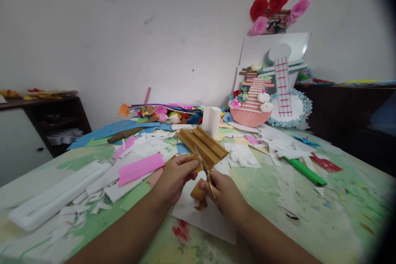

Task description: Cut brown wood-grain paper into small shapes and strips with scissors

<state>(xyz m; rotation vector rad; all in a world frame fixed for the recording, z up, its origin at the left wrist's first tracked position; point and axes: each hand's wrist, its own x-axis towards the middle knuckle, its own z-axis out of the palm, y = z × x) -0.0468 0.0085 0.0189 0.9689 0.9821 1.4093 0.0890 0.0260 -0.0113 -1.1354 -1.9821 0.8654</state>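
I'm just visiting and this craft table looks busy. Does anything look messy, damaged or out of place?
Yes. Loose white paper scraps litter the green painted table left of the left hand, and a red smear stains it near the wrists. That hand holds pleated brown paper; the right hand holds metal scissors.

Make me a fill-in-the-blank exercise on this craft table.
The left hand grips a pleated brown paper fan, which the right hand cuts with small ____.
A flat pink paper sheet lies to the ____ of both hands.
The white paper roll behind them stands ____.
Missing: scissors; left; upright.
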